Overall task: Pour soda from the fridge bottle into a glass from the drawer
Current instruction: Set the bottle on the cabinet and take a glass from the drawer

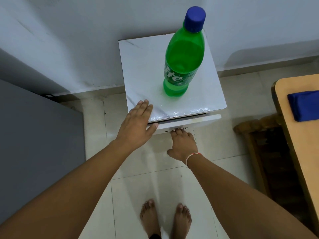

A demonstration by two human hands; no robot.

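Observation:
A green soda bottle [182,62] with a blue cap stands upright on the white marble-look top of a small cabinet [141,66] against the wall. My left hand [136,123] lies flat, fingers straight, on the cabinet top's front-left corner. My right hand [183,144] reaches below the front edge, its fingers hooked on the handle of the white drawer [198,120], which stands out a narrow gap from the cabinet. The drawer's inside is hidden. No glass is in view.
A grey fridge side [34,135] fills the left. A wooden table [300,135] with a folded blue cloth [305,104] stands at the right, a dark wooden chair [259,135] beside it. My bare feet stand on pale floor tiles [155,187].

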